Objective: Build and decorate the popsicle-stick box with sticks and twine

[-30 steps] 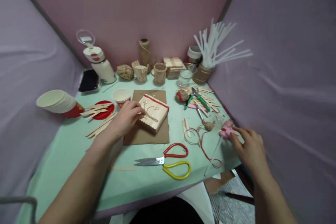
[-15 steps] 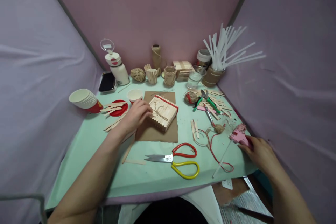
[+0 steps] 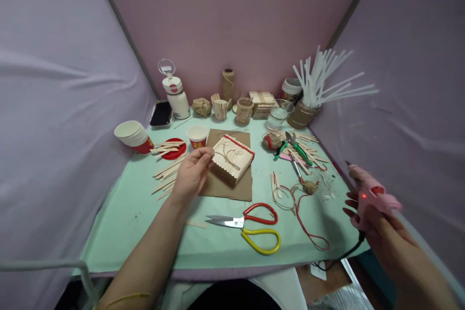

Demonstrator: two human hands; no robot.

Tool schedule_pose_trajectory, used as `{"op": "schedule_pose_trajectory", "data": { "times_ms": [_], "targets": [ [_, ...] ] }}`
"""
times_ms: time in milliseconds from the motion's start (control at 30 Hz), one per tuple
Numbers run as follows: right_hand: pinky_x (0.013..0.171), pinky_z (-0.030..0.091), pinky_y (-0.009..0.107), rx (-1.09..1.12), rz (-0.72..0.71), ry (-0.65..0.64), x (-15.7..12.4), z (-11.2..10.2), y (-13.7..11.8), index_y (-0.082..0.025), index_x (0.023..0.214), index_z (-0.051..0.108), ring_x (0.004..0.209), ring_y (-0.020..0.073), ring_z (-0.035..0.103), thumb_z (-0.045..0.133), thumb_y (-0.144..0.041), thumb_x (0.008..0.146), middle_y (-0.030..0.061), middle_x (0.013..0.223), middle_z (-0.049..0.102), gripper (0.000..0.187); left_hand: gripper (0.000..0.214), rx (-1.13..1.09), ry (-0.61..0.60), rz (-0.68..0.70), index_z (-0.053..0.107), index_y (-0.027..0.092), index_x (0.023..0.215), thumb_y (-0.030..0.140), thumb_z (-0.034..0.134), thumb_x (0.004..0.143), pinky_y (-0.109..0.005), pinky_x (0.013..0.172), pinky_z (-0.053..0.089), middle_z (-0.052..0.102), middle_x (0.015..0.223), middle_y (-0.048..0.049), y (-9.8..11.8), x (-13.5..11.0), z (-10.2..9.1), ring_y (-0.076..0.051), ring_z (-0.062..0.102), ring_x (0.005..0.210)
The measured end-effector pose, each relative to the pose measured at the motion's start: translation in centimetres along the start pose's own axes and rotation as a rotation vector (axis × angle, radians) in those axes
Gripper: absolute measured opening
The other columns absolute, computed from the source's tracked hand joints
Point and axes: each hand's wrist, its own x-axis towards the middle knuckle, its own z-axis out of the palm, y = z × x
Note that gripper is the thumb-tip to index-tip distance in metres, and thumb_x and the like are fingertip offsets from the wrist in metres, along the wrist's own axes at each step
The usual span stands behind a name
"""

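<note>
My right hand grips a pink hot glue gun above the table's right edge. A red light glows on the gun, its dark nozzle points up and away, and a black cord hangs below. My left hand is closed in a pinch beside a craft-stick box; whatever its fingertips hold is too small to make out. The box rests tilted on a piece of brown cardboard. Its top bears twine curves, small pale flower shapes and a red strip along the back edge.
Scissors with red and yellow handles lie in front. Green-handled pruners, a twine ball, red cord and craft sticks are on the right. Paper cups and a red plate are left; a water cup stands behind.
My right hand has lifted the glue gun off the table and turned it upright. My left hand has drawn slightly back from the box, fingers pinched. The camera view has shifted.
</note>
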Motion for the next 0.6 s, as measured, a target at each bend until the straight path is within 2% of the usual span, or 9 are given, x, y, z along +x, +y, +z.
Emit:
{"op": "schedule_pose_trajectory", "data": {
  "times_ms": [133, 200, 267, 333, 500, 600],
  "targets": [
    [0.059, 0.054, 0.029, 0.326, 0.128, -0.053, -1.3, 2.1, -1.3, -0.019, 0.099, 0.064, 0.081, 0.0232, 0.067, 0.067, -0.054, 0.07, 0.0123, 0.105, 0.068, 0.046, 0.021, -0.298, -0.019, -0.235, 0.065, 0.011, 0.075, 0.028, 0.076, 0.071, -0.017, 0.057, 0.037, 0.054, 0.082, -0.0036, 0.0, -1.6, 1.8, -0.009, 0.046, 0.073],
    [0.056, 0.053, 0.03, 0.349, 0.074, -0.165, -2.2, 3.3, -1.7, -0.016, 0.094, 0.066, 0.074, 0.0233, 0.066, 0.062, -0.058, 0.073, 0.0132, 0.096, 0.07, 0.046, 0.018, -0.412, -0.021, -0.335, 0.065, 0.011, 0.077, 0.024, 0.076, 0.071, -0.016, 0.057, 0.038, 0.054, 0.084, -0.0041, 0.0, -2.3, 2.4, -0.009, 0.048, 0.075],
    [0.055, 0.052, 0.029, 0.297, -0.061, -0.369, -3.1, 4.7, -2.0, -0.016, 0.09, 0.068, 0.069, 0.0211, 0.064, 0.056, -0.06, 0.078, 0.0127, 0.092, 0.071, 0.047, 0.016, -0.501, -0.011, -0.422, 0.066, 0.01, 0.079, 0.021, 0.076, 0.071, -0.015, 0.058, 0.04, 0.055, 0.085, -0.0047, -0.1, -3.0, 2.8, -0.009, 0.049, 0.075],
    [0.054, 0.05, 0.027, 0.204, -0.2, -0.503, -4.2, 5.9, -2.5, -0.016, 0.089, 0.07, 0.066, 0.0188, 0.063, 0.051, -0.058, 0.082, 0.011, 0.089, 0.071, 0.047, 0.016, -0.557, -0.001, -0.501, 0.066, 0.01, 0.078, 0.018, 0.076, 0.07, -0.015, 0.058, 0.041, 0.055, 0.086, -0.0053, -0.3, -3.7, 3.1, -0.009, 0.05, 0.075],
    [0.057, 0.051, 0.024, 0.0, -0.357, -0.537, -6.5, 8.0, -3.7, -0.016, 0.089, 0.071, 0.065, 0.0177, 0.063, 0.046, -0.054, 0.087, 0.0067, 0.074, 0.07, 0.046, 0.014, -0.598, -0.006, -0.568, 0.067, 0.009, 0.077, 0.018, 0.076, 0.071, -0.014, 0.058, 0.041, 0.056, 0.084, -0.0058, -0.9, -4.9, 3.5, -0.008, 0.051, 0.074],
    [0.058, 0.053, 0.024, -0.044, -0.418, -0.54, -7.1, 8.3, -3.7, -0.017, 0.096, 0.071, 0.064, 0.0171, 0.063, 0.041, -0.052, 0.09, 0.0073, 0.082, 0.071, 0.047, 0.015, -0.583, -0.017, -0.563, 0.068, 0.009, 0.078, 0.019, 0.076, 0.072, -0.014, 0.058, 0.042, 0.058, 0.083, -0.0059, -1.3, -5.2, 3.5, -0.007, 0.051, 0.071]
  ]
}}
